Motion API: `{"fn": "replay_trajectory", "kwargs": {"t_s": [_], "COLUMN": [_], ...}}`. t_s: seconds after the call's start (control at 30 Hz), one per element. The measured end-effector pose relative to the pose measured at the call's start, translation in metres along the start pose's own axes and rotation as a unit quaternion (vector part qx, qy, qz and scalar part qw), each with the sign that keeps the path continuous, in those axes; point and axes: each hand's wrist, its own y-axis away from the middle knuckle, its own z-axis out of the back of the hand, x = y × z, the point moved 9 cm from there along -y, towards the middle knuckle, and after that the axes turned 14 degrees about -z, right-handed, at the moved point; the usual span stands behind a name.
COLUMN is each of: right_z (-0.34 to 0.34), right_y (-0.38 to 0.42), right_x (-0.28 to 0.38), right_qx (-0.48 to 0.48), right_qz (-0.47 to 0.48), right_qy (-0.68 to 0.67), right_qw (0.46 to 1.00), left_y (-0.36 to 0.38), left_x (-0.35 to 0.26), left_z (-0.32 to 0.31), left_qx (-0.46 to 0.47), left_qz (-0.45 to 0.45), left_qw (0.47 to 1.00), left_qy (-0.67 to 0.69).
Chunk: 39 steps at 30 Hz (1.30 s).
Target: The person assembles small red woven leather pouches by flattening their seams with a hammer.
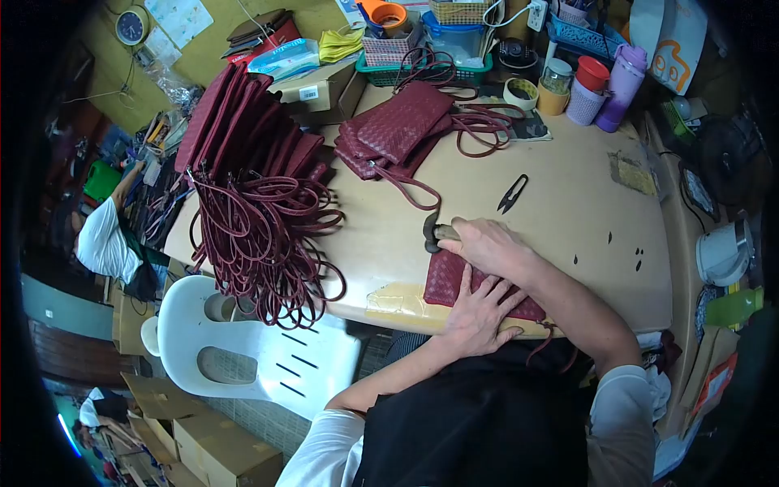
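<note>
A maroon woven pouch [442, 278] lies at the near edge of the table. My left hand [479, 316] rests flat on it, fingers spread, covering its middle. Above the pouch, my right hand [491, 246] is closed round the short handle of a hammer [431, 233]. The hammer's dark head overlaps the pouch's upper left corner in this view. A thin maroon strap [542, 345] hangs off the table edge by the pouch's right end. Farther up the table lies a pair of black thread snips [513, 193].
A tall stack of maroon pouches [243, 130] with looped straps stands at left; a smaller pile [398, 130] lies behind. Jars, baskets and a purple bottle [622, 88] line the back. A white chair [251, 345] stands at left. Another person [109, 239] works farther off.
</note>
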Motion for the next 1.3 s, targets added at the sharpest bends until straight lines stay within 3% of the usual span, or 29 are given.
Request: {"fn": "replay_trajectory", "kwargs": {"t_s": [0.03, 0.1, 0.17, 0.33, 0.4, 0.43, 0.5, 0.63, 0.7, 0.77, 0.8, 0.83, 0.87, 0.9, 0.93, 1.03, 1.07, 1.1, 1.13, 1.17, 1.23, 1.27, 1.3], "right_z": [0.0, 0.007, 0.012, 0.026, 0.054, 0.055, 0.075, 0.062, 0.063, 0.018, 0.01, 0.0, -0.007, -0.009, -0.011, -0.007, 0.008, 0.019, 0.031, 0.026, 0.037, 0.033, 0.017], "right_y": [0.004, 0.012, 0.023, 0.063, 0.07, 0.069, 0.068, 0.072, 0.095, 0.105, 0.115, 0.126, 0.132, 0.133, 0.131, 0.127, 0.122, 0.12, 0.121, 0.117, 0.119, 0.116, 0.113], "right_x": [0.001, -0.003, -0.036, -0.077, -0.104, -0.12, -0.157, -0.163, -0.113, -0.066, -0.059, -0.05, -0.044, -0.045, -0.055, -0.063, -0.082, -0.097, -0.095, -0.091, -0.078, -0.063, -0.059], "right_qx": [0.023, 0.001, -0.046, 0.001, -0.1, -0.099, -0.256, -0.26, -0.296, -0.105, -0.101, -0.091, -0.083, -0.082, -0.071, -0.094, -0.079, -0.06, -0.094, -0.093, -0.226, -0.228, -0.198], "right_qz": [0.003, 0.007, -0.088, -0.139, -0.17, -0.173, -0.204, -0.216, -0.136, -0.013, -0.003, 0.021, 0.045, 0.053, 0.04, 0.041, -0.066, -0.172, -0.198, -0.197, -0.052, -0.008, -0.004], "right_qy": [0.065, 0.048, -0.102, -0.004, -0.007, -0.005, 0.072, 0.17, 0.055, 0.056, 0.057, 0.077, 0.096, 0.098, 0.103, 0.131, -0.008, -0.147, -0.226, -0.224, -0.462, -0.562, -0.652], "right_qw": [0.998, 0.999, 0.99, 0.99, 0.98, 0.98, 0.942, 0.925, 0.944, 0.993, 0.993, 0.993, 0.991, 0.99, 0.991, 0.986, 0.995, 0.972, 0.949, 0.95, 0.856, 0.795, 0.732], "left_y": [-0.001, -0.001, 0.0, 0.0, -0.001, 0.0, -0.001, 0.0, 0.002, 0.004, 0.009, 0.016, 0.027, 0.035, 0.046, 0.07, 0.076, 0.074, 0.084, 0.098, 0.092, 0.082, 0.067], "left_x": [-0.001, -0.001, 0.001, -0.001, -0.001, -0.001, -0.002, -0.002, 0.003, 0.008, 0.013, 0.018, 0.036, 0.049, 0.045, 0.031, 0.019, 0.016, 0.015, 0.014, 0.028, 0.048, 0.05], "left_z": [-0.001, -0.001, 0.002, -0.001, 0.0, -0.001, 0.0, 0.0, 0.0, 0.001, 0.021, 0.022, 0.019, 0.013, 0.035, 0.046, 0.053, 0.059, 0.075, 0.086, 0.074, 0.045, 0.016], "left_qx": [0.005, -0.001, -0.013, -0.018, -0.011, -0.003, -0.004, -0.016, -0.027, -0.058, -0.151, -0.156, -0.214, -0.266, -0.36, -0.422, -0.442, -0.443, -0.507, -0.562, -0.512, -0.488, -0.425], "left_qz": [-0.001, -0.001, 0.001, -0.005, -0.004, 0.004, 0.002, -0.003, 0.003, -0.022, -0.037, -0.029, 0.015, 0.055, 0.046, 0.016, -0.044, -0.045, 0.026, 0.097, 0.125, 0.144, 0.15], "left_qw": [1.0, 1.0, 1.0, 1.0, 1.0, 1.0, 1.0, 1.0, 1.0, 0.994, 0.979, 0.979, 0.93, 0.848, 0.839, 0.837, 0.851, 0.851, 0.841, 0.816, 0.842, 0.769, 0.636], "left_qy": [-0.003, -0.005, -0.007, -0.011, -0.007, -0.001, -0.007, -0.005, 0.005, 0.085, 0.135, 0.13, 0.298, 0.454, 0.406, 0.347, 0.28, 0.278, 0.185, 0.09, 0.115, 0.386, 0.626]}}
